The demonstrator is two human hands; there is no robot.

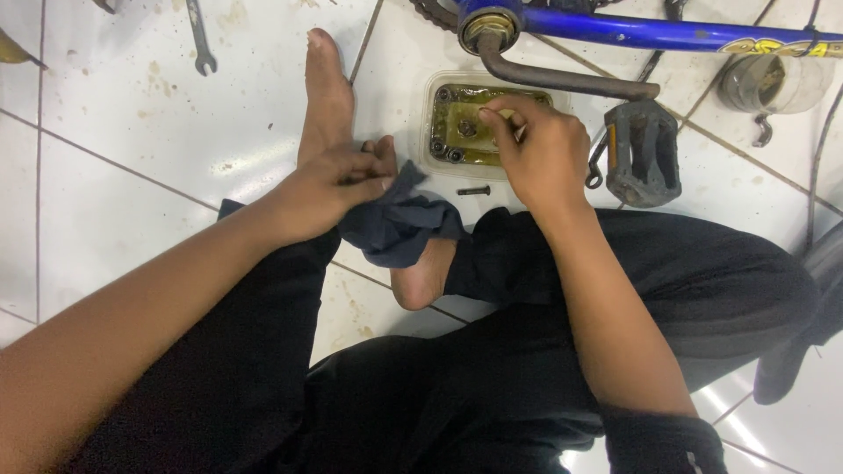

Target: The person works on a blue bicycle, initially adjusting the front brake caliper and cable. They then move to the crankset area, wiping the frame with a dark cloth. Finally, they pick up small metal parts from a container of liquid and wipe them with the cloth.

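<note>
I sit on a white tiled floor with my legs crossed in black trousers. My left hand grips a dark blue rag that drapes over my foot. My right hand reaches into a clear plastic tub of yellowish liquid, fingers pinched on a small part that I cannot make out. Several round metal parts lie in the liquid. A dark bolt lies on the tile just in front of the tub.
A blue bicycle frame lies across the top, with its rusty crank arm and black pedal beside the tub. A wrench lies at top left. A clear round container stands at top right.
</note>
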